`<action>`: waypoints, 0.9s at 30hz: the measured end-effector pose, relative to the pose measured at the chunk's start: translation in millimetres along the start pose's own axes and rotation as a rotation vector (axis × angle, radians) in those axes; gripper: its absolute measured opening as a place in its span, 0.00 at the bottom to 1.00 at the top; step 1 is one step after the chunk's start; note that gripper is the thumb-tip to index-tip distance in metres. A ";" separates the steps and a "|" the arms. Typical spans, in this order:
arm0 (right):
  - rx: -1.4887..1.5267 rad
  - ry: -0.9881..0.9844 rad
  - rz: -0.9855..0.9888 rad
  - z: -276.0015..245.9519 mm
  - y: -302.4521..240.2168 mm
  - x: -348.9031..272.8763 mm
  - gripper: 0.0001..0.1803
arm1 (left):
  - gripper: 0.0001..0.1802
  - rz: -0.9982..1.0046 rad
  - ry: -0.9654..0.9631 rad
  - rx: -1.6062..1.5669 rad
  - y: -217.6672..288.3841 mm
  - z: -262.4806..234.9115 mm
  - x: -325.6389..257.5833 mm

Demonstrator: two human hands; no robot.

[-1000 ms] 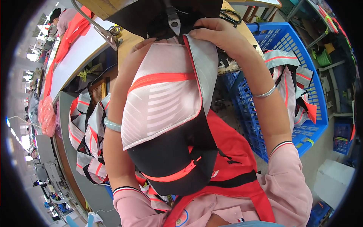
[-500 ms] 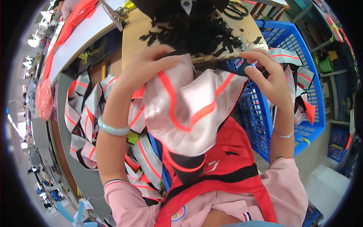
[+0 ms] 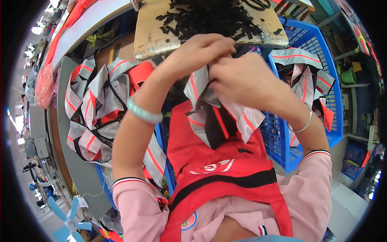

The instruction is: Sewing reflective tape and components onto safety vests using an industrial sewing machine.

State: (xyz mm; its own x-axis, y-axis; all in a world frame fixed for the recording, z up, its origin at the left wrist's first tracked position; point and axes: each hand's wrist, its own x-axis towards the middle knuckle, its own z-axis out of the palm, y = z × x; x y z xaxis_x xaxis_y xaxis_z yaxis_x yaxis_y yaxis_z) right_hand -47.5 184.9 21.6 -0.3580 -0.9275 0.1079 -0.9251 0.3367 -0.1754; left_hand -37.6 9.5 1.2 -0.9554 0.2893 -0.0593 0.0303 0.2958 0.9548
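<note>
A silver-grey fabric piece with orange stripes and black edging (image 3: 219, 121) hangs bunched in folds in front of my red apron (image 3: 217, 159). My right hand (image 3: 248, 78) is closed around its upper part, back of the hand upward. Just left of it and a little farther off, my left hand (image 3: 201, 52) has its fingers curled in against the right hand's fingers, at the top of the fabric. The two hands meet, and they hide the fingertips and the exact grip. Slight blur covers the left fingers.
Ahead is a wooden board (image 3: 153, 40) bearing a heap of black scraps (image 3: 209, 20) and black-handled scissors (image 3: 258, 4). More striped fabric pieces (image 3: 96, 109) are piled at my left. On the right, a blue plastic basket (image 3: 336, 109) holds others. A light-blue fan (image 3: 70, 224) stands lower left.
My hands have come together from wide apart, the right moving left and the left moving right. The fabric, spread between them before, is now gathered and hanging in folds.
</note>
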 end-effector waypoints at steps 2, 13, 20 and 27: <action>0.254 0.148 0.098 -7.8 20.8 -11.8 0.08 | 0.24 0.169 0.183 -0.099 -22.3 11.4 -24.7; 1.081 0.227 0.224 -31.0 53.5 -9.5 0.11 | 0.16 0.360 0.551 0.261 8.1 37.5 -31.4; 0.674 0.118 0.303 -34.8 62.9 -4.7 0.20 | 0.10 0.164 0.292 0.325 28.8 -11.4 -25.8; 0.807 0.175 0.312 -17.3 102.5 34.0 0.16 | 0.14 0.050 0.209 0.200 7.9 -56.4 18.8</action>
State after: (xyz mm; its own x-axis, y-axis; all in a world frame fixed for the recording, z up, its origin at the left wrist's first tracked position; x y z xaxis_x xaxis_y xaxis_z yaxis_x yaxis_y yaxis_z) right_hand -156.7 190.7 24.1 -0.6546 -0.7521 0.0764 -0.4340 0.2912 -0.8526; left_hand -71.9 -34.0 24.0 -0.9904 0.1203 0.0677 0.1165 0.4651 0.8776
